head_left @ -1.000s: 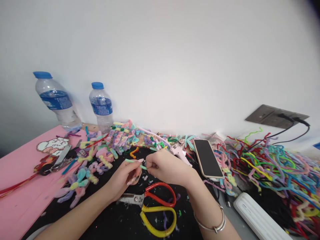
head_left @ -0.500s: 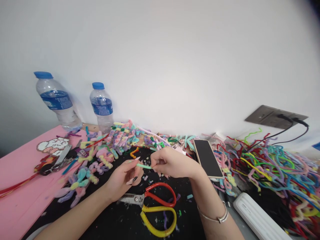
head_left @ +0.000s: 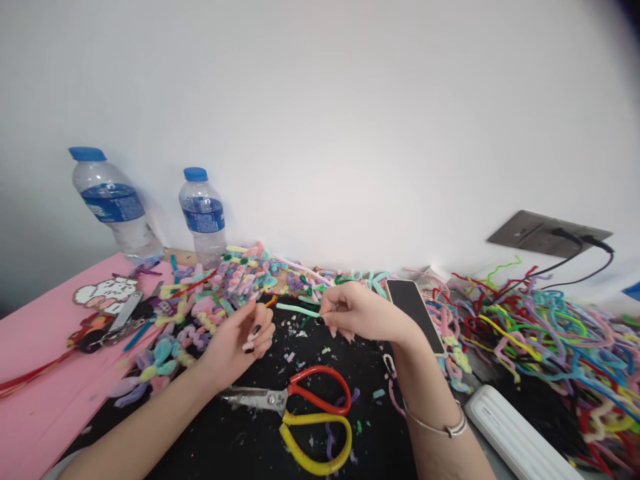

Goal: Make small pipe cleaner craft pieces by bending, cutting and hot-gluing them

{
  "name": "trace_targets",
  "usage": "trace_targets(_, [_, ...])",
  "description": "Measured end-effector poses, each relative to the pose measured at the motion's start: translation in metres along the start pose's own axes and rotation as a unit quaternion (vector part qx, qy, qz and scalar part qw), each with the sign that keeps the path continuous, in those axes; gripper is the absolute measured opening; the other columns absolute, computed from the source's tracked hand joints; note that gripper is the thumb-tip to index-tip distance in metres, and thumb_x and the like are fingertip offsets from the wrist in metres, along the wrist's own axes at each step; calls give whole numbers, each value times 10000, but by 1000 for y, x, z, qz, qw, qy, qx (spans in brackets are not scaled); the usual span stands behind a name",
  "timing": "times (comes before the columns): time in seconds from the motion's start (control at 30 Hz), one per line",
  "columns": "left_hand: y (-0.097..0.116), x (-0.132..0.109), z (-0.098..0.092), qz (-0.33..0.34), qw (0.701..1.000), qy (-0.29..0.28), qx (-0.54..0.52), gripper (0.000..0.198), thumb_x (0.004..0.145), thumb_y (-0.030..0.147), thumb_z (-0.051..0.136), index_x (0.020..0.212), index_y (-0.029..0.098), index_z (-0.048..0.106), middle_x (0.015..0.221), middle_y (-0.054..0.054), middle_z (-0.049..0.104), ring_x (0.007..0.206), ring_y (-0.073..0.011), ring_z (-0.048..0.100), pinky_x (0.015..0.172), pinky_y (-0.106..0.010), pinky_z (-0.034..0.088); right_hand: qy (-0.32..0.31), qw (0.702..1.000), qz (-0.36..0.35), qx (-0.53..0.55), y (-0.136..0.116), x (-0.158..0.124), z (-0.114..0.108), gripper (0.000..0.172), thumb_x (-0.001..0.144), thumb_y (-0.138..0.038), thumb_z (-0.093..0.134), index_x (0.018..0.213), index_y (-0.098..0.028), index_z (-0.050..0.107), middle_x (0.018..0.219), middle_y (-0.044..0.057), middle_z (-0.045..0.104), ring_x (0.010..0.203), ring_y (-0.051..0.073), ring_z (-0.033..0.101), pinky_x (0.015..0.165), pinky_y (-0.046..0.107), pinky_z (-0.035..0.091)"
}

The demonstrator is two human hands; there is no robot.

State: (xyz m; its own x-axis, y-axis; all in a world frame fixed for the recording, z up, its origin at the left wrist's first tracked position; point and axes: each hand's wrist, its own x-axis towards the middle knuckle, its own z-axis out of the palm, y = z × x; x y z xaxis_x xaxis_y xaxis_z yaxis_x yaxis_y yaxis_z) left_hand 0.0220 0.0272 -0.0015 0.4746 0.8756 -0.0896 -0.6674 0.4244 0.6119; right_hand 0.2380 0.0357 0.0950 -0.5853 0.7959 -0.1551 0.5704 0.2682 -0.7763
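Note:
A short mint-green pipe cleaner (head_left: pixel 297 309) is pinched at one end by my right hand (head_left: pixel 357 312); its free end points left. Apart from it, my left hand (head_left: pixel 245 333) hovers with loosely curled fingers, thumb separate, and nothing visible in it. Just below both hands lies a pair of scissors (head_left: pixel 273 399) with one red and one yellow handle, blades toward the left. Small fuzzy clippings dot the black mat (head_left: pixel 240 447) around them. An orange pipe cleaner piece (head_left: pixel 271 301) shows behind my left fingers.
Two water bottles (head_left: pixel 203 213) stand by the wall. Twisted pastel pipe-cleaner pieces (head_left: pixel 200 320) heap at left beside pink sheets (head_left: pixel 35 333). A phone (head_left: pixel 415 310), a white power bank-like case (head_left: pixel 515 430) and a tangle of colourful pipe cleaners (head_left: pixel 550 340) lie right, below a wall socket (head_left: pixel 530 233).
My left hand has let go of the pipe cleaner and drawn back slightly left. My right hand has carried it a little up and right.

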Motion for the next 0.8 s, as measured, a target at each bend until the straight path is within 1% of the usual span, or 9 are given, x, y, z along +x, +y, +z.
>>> trace_targets(0.1, [-11, -1, 1, 11, 994, -6, 110, 356, 832, 438, 540, 641, 137, 553, 500, 51, 430, 368, -37, 286, 398, -179, 300, -7, 1000, 3, 18, 1, 5, 7, 110, 745, -106, 442, 670, -170, 491, 556, -46, 565, 409, 58, 507, 393, 143, 401])
trace_targets(0.2, [-18, -2, 3, 11, 984, -5, 179, 375, 805, 482, 557, 659, 136, 555, 513, 43, 466, 372, -37, 309, 400, -178, 304, -33, 999, -1, 16, 1, 13, 17, 119, 729, -93, 441, 654, -166, 497, 527, -49, 555, 393, 57, 513, 379, 133, 391])
trace_targets(0.27, [-19, -2, 5, 20, 979, 22, 200, 374, 792, 477, 572, 630, 141, 542, 492, 49, 449, 377, -43, 311, 399, -180, 308, -49, 999, 0, 13, 2, 17, 23, 123, 725, -94, 442, 642, -163, 501, 513, -51, 548, 381, 53, 505, 369, 127, 383])
trace_targets(0.37, [-18, -1, 7, 41, 970, 76, 228, 382, 767, 461, 601, 566, 147, 518, 466, 56, 420, 378, -50, 314, 393, -182, 296, -69, 997, 9, 23, 4, 20, 28, 117, 723, -98, 443, 642, -164, 496, 521, -52, 547, 382, 53, 506, 360, 126, 385])
trace_targets(0.47, [-16, 0, 6, 61, 949, 111, 289, 412, 774, 445, 593, 504, 152, 490, 433, 58, 387, 377, -59, 319, 390, -186, 262, -82, 996, 21, 34, 6, 21, 27, 109, 737, -111, 442, 657, -164, 492, 529, -49, 546, 386, 56, 514, 357, 127, 396])
trace_targets(0.57, [-17, 1, 3, 79, 924, 123, 353, 421, 781, 429, 589, 482, 156, 474, 412, 61, 374, 378, -66, 331, 392, -189, 243, -87, 995, 25, 32, 8, 20, 26, 126, 767, -137, 428, 662, -165, 491, 526, -46, 538, 378, 61, 513, 349, 133, 400])
trace_targets(0.7, [-17, 1, 3, 91, 917, 112, 372, 386, 786, 437, 581, 528, 157, 520, 432, 48, 445, 387, -77, 380, 409, -197, 273, -80, 996, 27, 15, 6, 20, 28, 132, 759, -126, 422, 647, -168, 476, 518, -51, 531, 355, 54, 503, 341, 128, 381])
trace_targets(0.8, [-16, 0, 6, 86, 911, 129, 382, 351, 766, 443, 601, 579, 146, 593, 443, 15, 531, 400, -97, 428, 413, -202, 292, -75, 997, 15, 9, 4, 22, 32, 131, 742, -118, 420, 634, -171, 472, 507, -53, 533, 350, 62, 503, 342, 143, 371])
